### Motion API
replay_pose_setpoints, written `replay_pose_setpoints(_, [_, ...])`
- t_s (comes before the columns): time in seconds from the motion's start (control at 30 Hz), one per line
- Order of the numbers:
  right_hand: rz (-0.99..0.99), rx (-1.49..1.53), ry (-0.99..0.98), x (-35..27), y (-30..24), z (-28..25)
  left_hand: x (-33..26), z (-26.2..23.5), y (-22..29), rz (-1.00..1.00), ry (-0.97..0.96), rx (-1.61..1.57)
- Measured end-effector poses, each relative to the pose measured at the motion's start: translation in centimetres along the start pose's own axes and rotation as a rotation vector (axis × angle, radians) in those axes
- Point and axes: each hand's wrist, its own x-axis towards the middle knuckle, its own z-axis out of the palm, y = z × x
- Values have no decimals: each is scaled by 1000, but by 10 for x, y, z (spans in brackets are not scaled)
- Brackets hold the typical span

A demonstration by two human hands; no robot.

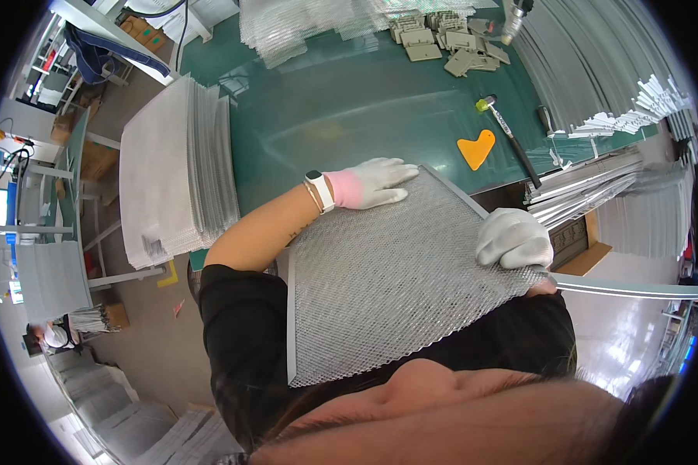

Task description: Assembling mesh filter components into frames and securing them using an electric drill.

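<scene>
A grey metal mesh panel [388,271] leans from the green table's near edge toward my body. Thin metal strips edge it on the left and upper right; its lower right edge shows bare mesh. My left hand [376,184], in a white glove with a pink cuff, lies flat on the panel's far corner, fingers stretched. Gloved in white too, my right hand [513,239] has its fingers curled over the right edge of the panel. From beside that hand a long pale metal strip [628,289] reaches right; whether it joins the panel I cannot tell.
On the green table [326,116] lie a hammer [510,139], a yellow scraper [475,149] and small beige plates [450,43]. A stack of mesh sheets [171,170] stands left, clear-wrapped sheets [310,27] at the back. Metal strips [597,62] are piled right. A person [54,333] is far left.
</scene>
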Motion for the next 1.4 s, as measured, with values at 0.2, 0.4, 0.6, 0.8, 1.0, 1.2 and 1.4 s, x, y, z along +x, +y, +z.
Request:
replay_pose_setpoints(0.2, [63, -106, 32, 27, -17, -6, -25, -62, 47, -115, -151, -119])
replay_pose_setpoints(0.4, [215, -235, 236, 58, 29, -28, -128, -119, 99, 877, 207, -595])
replay_pose_setpoints(0.6, [362, -310, 426, 130, 68, -36, -113, -102, 113, 12, 1680, -153])
replay_pose_setpoints(0.8, [309, -298, 552, 108, 95, -51, -100, -104, 106, 107, 1611, -194])
replay_pose_setpoints(1.0, [300, -366, 558, 99, 78, -41, -107, -92, 112, 245, 1420, -123])
replay_pose_setpoints(1.2, [67, -36, 158, 56, 49, -28, -142, -54, 91, 403, 510, -384])
replay_pose_setpoints(1.4, [19, -54, -186, 49, 16, -34, -141, -21, 70, -155, 339, 28])
